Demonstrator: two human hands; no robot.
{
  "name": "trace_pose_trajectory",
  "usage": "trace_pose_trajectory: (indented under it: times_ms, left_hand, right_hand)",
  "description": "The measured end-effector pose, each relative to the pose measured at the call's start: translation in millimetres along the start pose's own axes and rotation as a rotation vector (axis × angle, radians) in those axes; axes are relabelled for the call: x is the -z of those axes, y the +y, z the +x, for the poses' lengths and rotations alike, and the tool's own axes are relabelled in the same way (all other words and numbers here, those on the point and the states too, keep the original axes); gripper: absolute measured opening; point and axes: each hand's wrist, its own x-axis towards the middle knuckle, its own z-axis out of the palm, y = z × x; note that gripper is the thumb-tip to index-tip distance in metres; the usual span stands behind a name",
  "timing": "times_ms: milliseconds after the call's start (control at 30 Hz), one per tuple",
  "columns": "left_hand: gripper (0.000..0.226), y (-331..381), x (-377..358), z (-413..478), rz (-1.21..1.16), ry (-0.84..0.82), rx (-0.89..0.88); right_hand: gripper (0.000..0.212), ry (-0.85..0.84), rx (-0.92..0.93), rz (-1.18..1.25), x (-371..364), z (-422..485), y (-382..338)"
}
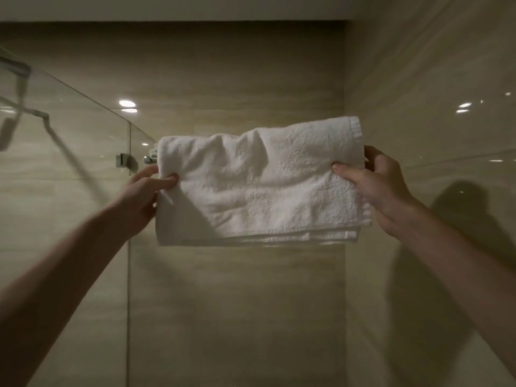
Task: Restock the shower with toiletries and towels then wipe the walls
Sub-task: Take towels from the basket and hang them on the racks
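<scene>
A folded white towel point(259, 185) hangs spread out at chest height in front of the beige tiled back wall point(237, 65). My left hand point(142, 196) pinches its left edge, thumb on the front. My right hand point(374, 188) pinches its right edge the same way, fingers behind the cloth. The towel covers most of a chrome rail; only the rail's left end point(149, 159) shows beside the towel. Whether the towel rests on the rail cannot be told.
A glass shower panel point(83, 135) stands at the left, with a metal bracket point(122, 160) on its edge and a shower head reflected in it. The glossy right wall point(432, 79) meets the back wall in a corner just right of the towel.
</scene>
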Motion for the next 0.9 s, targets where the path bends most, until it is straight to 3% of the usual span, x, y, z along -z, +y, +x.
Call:
trace_pose_trajectory:
  times_ms: [267,433,667,900]
  left_hand:
    - [0.029,39,-41,113,0.072,0.092,-0.186]
    - [0.027,66,-64,166,0.097,0.189,-0.276]
    - [0.037,78,-86,232,0.122,0.316,-0.346]
    - [0.038,81,-99,294,0.217,0.34,-0.348]
  right_hand:
    - [0.049,-0.036,0.111,0.077,-9,145,0]
    - [0.038,-0.076,0.145,0.132,-17,210,10]
    - [0.042,-0.091,0.158,0.137,-34,291,22]
    - [0.035,-0.106,0.122,0.077,-49,354,26]
